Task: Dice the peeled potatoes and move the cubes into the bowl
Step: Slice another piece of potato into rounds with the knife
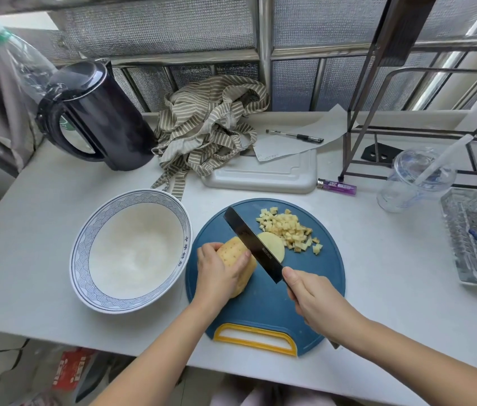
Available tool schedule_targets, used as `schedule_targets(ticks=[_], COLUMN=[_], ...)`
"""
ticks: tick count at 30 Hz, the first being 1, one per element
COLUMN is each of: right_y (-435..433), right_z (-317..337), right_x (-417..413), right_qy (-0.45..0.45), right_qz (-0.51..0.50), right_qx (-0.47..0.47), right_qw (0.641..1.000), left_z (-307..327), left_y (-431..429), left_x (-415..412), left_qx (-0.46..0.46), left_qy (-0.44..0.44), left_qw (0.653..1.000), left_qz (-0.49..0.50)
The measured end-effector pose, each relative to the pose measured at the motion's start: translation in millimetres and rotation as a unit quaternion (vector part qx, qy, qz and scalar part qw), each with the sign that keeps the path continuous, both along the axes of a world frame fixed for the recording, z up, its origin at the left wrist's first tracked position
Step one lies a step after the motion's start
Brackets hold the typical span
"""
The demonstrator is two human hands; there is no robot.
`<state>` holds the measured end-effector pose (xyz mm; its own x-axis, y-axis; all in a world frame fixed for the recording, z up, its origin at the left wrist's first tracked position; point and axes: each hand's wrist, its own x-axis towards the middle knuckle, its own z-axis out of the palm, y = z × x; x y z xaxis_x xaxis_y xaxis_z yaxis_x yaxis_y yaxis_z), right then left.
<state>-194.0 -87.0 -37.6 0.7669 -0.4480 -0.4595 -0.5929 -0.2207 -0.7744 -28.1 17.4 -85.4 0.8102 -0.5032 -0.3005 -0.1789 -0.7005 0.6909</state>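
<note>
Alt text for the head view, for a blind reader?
A left hand holds a potato on a blue cutting board while the right hand slices it with a knife. Cubes lie past the knife; an empty bowl stands left.

White counter (377, 259), frosted barred window (158, 27)

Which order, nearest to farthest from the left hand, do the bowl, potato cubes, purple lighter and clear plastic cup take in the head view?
1. Bowl, just left of the left hand.
2. Potato cubes, on the far right part of the board.
3. Purple lighter, beyond the board, back right.
4. Clear plastic cup, farthest right.
</note>
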Motion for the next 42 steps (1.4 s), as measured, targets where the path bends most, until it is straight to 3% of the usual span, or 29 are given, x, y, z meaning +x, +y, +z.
schedule_targets(ticks=[23, 42], right_y=[-1.2, 7.4], right_z=[-3.6, -6.5], right_x=[39.3, 9.5], right_qy=[0.056, 0.054], right_qz=[0.020, -0.004], right_qx=[0.044, 0.088], right_qw=[0.997, 0.995], left_z=[-3.6, -1.0], left_y=[-0.5, -0.2], left_x=[7.8, 8.9], left_qx=[0.008, 0.015], left_qy=[0.017, 0.015], left_qw=[1.000, 0.999], left_qz=[-0.017, -0.035])
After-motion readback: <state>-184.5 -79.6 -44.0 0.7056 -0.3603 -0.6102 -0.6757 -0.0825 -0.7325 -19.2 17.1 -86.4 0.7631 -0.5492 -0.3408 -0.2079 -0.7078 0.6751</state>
